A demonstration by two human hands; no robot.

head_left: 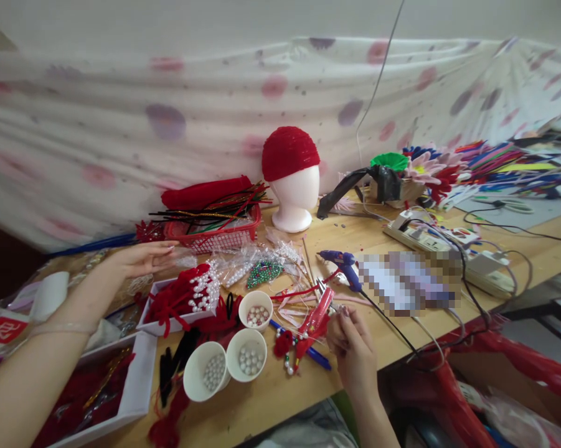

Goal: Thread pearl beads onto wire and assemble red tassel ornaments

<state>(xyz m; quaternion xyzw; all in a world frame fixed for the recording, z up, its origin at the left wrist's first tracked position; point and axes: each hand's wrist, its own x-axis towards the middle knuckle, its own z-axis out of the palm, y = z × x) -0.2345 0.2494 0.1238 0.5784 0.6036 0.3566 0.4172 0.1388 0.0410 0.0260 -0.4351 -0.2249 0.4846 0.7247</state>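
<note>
Left hand: left hand (142,259) is hovering at the red basket's near side, close to clear plastic packaging (185,256) and above the pompom box.
Left grip: is staying wide, fingers stretching out; no grasp showing.
Right hand: right hand (353,339) is hanging near the table's front edge, just beside a red-handled tool (318,309).
Right grip: is narrowing to a pinch, fingers curling together; cannot tell if anything small is being held.
Beaded piece: beaded piece (287,348) with red pompom, white and green beads is lying on the table (266,401), between the cups and the right hand.
Cups: three white cups, the upper cup (243,306) holding red and white beads, the left cup (192,375) and middle cup (233,350) holding pale beads.
Pompom box: small white box (146,325) is carrying red fuzzy pieces (165,303) and white-bead strands (204,289).
Open box: larger white box (142,381) is sitting lower left, red material inside.
Glue gun: blue glue gun (348,264) is lying behind the right hand, cord trailing frontward.
Foam head: white foam head (295,196) is standing upright at the back, wearing a red cap (289,154).
Basket: red basket (210,241) is holding dark and red stems, left of the foam head.
</note>
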